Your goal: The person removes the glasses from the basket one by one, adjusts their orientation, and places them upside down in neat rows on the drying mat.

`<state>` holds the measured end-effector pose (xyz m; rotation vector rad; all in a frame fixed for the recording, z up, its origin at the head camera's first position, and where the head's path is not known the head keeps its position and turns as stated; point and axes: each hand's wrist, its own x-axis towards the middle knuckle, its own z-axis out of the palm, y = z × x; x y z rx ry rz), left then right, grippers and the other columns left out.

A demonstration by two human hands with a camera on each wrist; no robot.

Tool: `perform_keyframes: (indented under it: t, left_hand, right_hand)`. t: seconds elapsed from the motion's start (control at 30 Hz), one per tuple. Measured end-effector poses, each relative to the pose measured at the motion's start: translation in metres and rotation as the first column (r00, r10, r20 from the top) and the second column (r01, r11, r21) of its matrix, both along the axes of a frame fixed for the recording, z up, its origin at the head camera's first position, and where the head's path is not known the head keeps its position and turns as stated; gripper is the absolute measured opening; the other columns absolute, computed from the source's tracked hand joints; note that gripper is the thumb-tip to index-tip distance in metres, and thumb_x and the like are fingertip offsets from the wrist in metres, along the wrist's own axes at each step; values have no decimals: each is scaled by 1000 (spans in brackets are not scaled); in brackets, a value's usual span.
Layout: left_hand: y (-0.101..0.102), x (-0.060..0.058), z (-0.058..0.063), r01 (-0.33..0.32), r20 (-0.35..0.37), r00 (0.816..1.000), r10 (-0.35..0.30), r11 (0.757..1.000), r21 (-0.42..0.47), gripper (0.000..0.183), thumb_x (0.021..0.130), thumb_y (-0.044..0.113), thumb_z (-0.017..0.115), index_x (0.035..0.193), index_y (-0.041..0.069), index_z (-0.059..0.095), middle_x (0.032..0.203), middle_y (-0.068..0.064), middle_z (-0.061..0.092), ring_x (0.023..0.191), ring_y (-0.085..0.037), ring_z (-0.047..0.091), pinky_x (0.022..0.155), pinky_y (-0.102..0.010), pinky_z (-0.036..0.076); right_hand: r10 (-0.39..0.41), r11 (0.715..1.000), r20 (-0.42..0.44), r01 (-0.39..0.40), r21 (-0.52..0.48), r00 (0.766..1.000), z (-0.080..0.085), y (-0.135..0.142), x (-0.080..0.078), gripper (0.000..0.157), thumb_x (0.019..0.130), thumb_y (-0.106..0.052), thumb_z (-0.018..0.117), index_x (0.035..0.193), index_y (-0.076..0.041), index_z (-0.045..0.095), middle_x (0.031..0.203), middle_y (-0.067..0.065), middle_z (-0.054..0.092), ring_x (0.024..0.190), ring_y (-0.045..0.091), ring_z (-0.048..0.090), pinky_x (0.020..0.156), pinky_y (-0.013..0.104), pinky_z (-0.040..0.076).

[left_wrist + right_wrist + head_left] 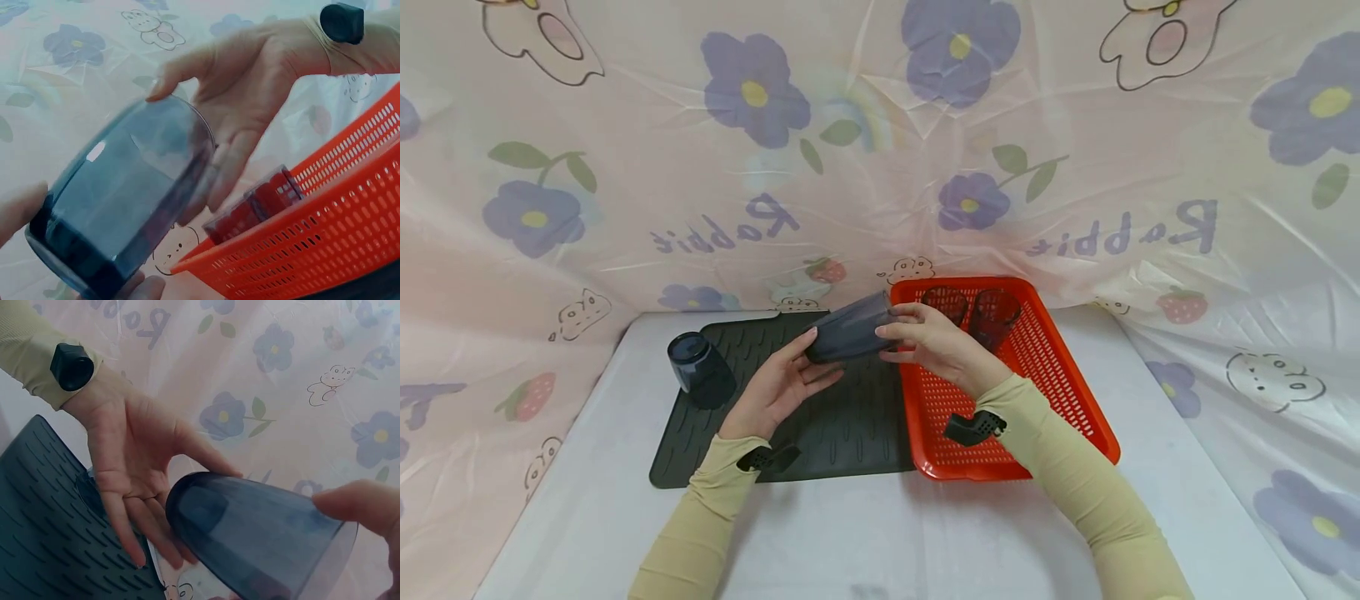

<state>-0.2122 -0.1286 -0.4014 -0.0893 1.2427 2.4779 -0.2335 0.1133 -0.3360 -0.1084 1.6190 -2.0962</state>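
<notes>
A smoky blue drinking glass is held tilted in the air between both hands, above the dark ribbed mat. My left hand grips its thick base end, thumb on one side and fingers beneath. At the wide rim end my right hand holds it, with the thumb along the side. The left wrist view shows the same glass looking bare, with the right hand behind its rim. Another dark blue glass stands on the mat's left part.
A red perforated basket sits right of the mat, its left edge against it. Two clear, dark-tinted glasses lie at its far end. A white cloth covers the table, and a printed curtain hangs behind.
</notes>
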Motion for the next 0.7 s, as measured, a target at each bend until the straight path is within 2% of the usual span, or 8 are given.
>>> perform_keyframes:
  t: [0.1,0.2,0.4,0.53,0.7]
  left_hand:
    - [-1,1,1,-36,-8,999,36,999,14,59,91,27,68,141,8,42,116,-11,63,105,-27,64,98,-51,44]
    - [-2,2,1,-90,-9,996,90,996,13,55,92,25,67,139,8,44,115,-10,62,102,-25,65,95,-51,46]
    - [-7,4,1,-192,-20,981,192,981,-6,47,92,21,67,133,7,50,113,-9,63,99,-24,66,94,-50,47]
    - [-13,7,1,-255,-42,966,254,967,-20,37,90,19,70,123,6,59,108,-10,62,98,-25,66,94,-48,47]
    - [-22,8,-1,-283,-81,957,279,958,-47,24,90,18,70,110,7,64,103,-10,62,93,-23,67,95,-47,46]
  right_hand:
    - [41,999,5,-41,28,999,-2,2,-2,67,90,0,60,145,1,22,142,18,31,123,34,44,99,53,41]
    - [79,994,3,-79,71,997,-4,4,-3,66,91,-2,61,146,-1,24,144,18,32,127,36,40,101,53,40]
    - [153,979,-36,-146,141,988,-6,10,-3,64,92,-6,61,146,-4,28,142,20,39,127,35,43,103,52,38]
    - [156,980,-65,-146,135,986,-7,17,-5,61,93,-9,60,146,-2,29,143,21,40,127,36,44,104,51,36]
    - [135,989,-101,-129,71,986,-6,34,-11,53,97,-10,55,143,2,32,145,25,37,131,41,38,106,51,34]
